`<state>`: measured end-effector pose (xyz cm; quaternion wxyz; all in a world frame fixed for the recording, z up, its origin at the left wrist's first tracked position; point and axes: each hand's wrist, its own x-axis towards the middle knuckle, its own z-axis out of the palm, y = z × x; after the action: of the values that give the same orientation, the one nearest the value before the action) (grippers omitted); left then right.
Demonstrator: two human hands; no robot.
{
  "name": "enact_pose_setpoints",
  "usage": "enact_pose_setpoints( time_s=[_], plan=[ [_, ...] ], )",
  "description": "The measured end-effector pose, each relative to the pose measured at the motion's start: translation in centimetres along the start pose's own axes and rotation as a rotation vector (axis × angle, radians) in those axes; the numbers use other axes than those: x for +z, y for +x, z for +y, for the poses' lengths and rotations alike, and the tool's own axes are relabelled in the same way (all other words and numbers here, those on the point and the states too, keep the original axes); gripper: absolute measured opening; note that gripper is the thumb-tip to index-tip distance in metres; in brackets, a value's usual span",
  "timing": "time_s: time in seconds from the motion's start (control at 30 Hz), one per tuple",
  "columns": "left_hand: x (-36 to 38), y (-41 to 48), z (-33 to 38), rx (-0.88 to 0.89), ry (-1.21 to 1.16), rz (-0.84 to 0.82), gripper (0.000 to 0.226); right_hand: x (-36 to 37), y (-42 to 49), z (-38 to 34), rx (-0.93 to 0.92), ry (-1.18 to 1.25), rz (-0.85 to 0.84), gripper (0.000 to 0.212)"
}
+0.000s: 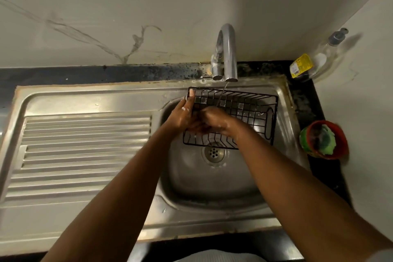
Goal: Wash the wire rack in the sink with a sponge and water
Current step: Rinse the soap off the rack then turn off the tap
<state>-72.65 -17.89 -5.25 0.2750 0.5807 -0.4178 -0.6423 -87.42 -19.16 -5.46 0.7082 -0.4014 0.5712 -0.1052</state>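
I see the wire rack [251, 108] tilted in the sink [191, 187] under the running faucet [228, 53], left hand [180, 116] gripping its left edge (thumb on top), right hand [214, 118] on its mesh, grip I cannot tell

The left hand [182, 117] grips the wire rack [251, 108] by its left end, over the sink [212, 189] under the running tap [228, 53]. The right hand [215, 121] lies on its mesh, fingers hidden.

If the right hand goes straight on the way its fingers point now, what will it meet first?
The right hand points leftward, so probably the left hand, which holds the black wire rack; depth is unclear.
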Motion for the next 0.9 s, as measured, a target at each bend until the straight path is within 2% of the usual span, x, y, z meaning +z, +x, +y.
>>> enact_pose_setpoints(
  time_s=[0.07, 0.17, 0.23, 0.3, 0.4, 0.57, 0.63, 0.73, 0.77, 0.83, 0.9],
  plan=[
    [-1.3, 0.4, -0.2, 0.016, 0.031, 0.032, 0.066, -2.8, 0.0, 1.7, -0.062, 0.363, 0.166, 0.035],
    [-2.1, 0.3, -0.6, -0.025, 0.105, 0.054, 0.073, -6.3, 0.5, 3.2, -0.109, 0.984, 0.599, 0.03],
    [-1.6, 0.4, -1.0, -0.055, 0.058, 0.052, 0.067, -6.5, 0.7, 3.3, -0.088, 1.144, 0.72, 0.027],
    [-0.7, 0.3, -0.9, -0.077, 0.007, 0.037, 0.066, -5.2, 0.9, 2.7, -0.062, 1.164, 0.648, 0.025],
    [1.1, 0.0, -0.5, -0.12, -0.029, -0.004, 0.067, -1.6, 1.1, 0.9, -0.027, 1.017, 0.382, 0.023],
    [1.4, 0.3, -0.7, -0.214, -0.078, 0.0, 0.08, -0.5, 0.5, -0.5, 0.025, 0.905, 0.242, 0.03],
    [0.5, 0.4, -1.3, -0.226, -0.087, 0.034, 0.083, -2.4, -0.1, 0.4, 0.018, 0.909, 0.314, 0.025],
    [-0.4, 0.3, -2.1, -0.206, -0.056, 0.069, 0.081, -5.4, -0.1, 2.5, -0.048, 1.2, 0.675, 0.036],
    [-0.5, 0.3, -2.3, -0.197, -0.035, 0.065, 0.084, -5.8, -0.1, 3.0, -0.056, 1.276, 0.739, 0.039],
    [-0.4, 0.3, -2.4, -0.186, 0.005, 0.049, 0.094, -4.8, -0.2, 2.9, 0.003, 1.176, 0.722, 0.03],
    [0.4, 0.1, -2.2, -0.158, 0.023, 0.016, 0.089, -1.6, -0.3, 2.4, 0.04, 1.019, 0.495, 0.023]
  ],
)
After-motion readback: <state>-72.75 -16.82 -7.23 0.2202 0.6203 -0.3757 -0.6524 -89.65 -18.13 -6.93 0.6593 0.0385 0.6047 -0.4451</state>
